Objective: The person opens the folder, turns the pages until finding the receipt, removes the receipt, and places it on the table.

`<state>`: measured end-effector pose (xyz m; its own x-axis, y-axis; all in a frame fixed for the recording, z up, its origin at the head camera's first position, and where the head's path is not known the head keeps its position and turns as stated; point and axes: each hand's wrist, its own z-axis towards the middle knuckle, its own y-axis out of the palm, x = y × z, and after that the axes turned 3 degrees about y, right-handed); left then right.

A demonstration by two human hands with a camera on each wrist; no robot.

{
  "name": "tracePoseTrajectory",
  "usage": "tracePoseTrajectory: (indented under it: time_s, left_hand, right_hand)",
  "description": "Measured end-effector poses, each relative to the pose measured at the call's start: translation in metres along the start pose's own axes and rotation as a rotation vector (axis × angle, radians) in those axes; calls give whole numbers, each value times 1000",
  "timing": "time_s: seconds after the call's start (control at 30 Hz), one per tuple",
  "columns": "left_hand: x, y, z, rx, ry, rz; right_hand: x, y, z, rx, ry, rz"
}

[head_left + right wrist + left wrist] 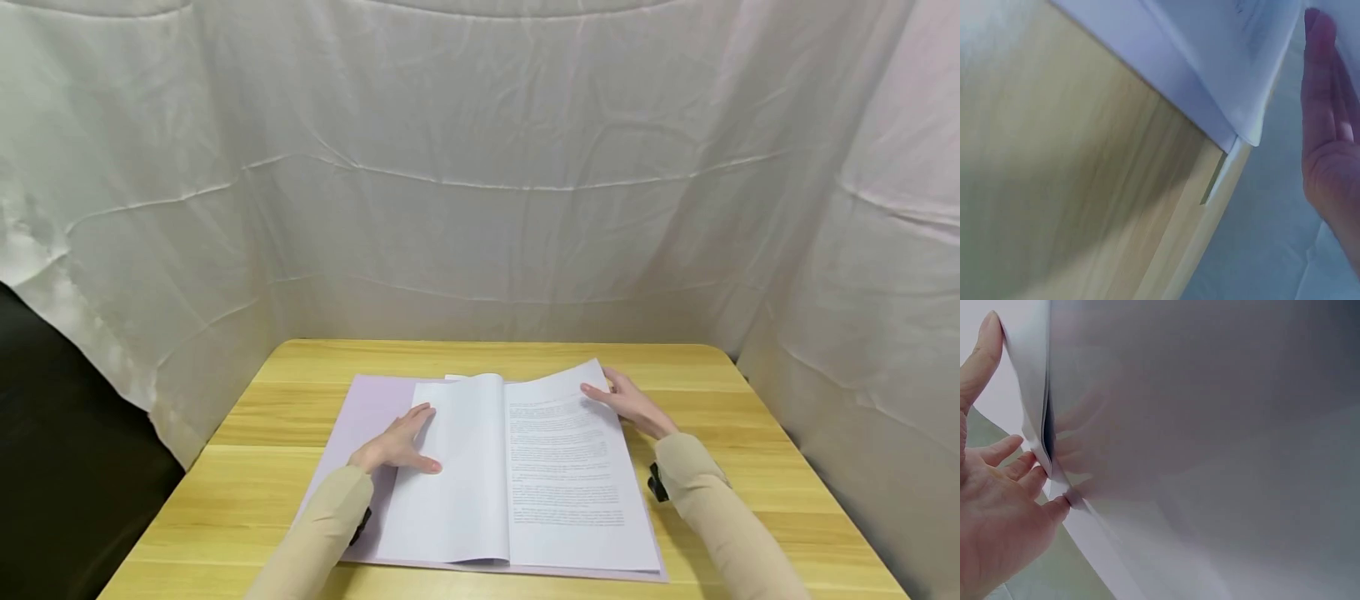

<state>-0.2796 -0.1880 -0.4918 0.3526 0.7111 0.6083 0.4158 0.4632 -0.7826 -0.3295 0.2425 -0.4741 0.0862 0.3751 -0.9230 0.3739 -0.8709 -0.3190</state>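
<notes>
An open document of white pages lies on a lilac folder (375, 400). Its left page (457, 467) is blank and curves up toward the fold, and its right page (562, 467) carries printed text. The left hand (401, 442) rests on the left page's outer edge with thumb and fingers spread. In the left wrist view its fingertips (1035, 478) touch the paper edges. At the upper right corner, the right hand (630, 404) pinches the printed page, thumb on top and other fingers partly hidden behind. That corner is lifted from the folder.
The wooden table (247, 492) lies under the folder. Pale grey curtains (480, 233) hang behind and on both sides. A dark area (67, 467) shows at the lower left. In the right wrist view the table edge (1210, 240) runs close by the folder's corner.
</notes>
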Motion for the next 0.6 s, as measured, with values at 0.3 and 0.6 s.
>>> tracePoseTrajectory:
  time_s: [0.3, 0.6]
  left_hand:
    - [2, -6, -2, 4, 48, -59]
    - [10, -7, -6, 53, 39, -131]
  right_hand:
    - [-3, 1, -16, -208, -4, 179]
    - [-9, 9, -30, -375, -65, 333]
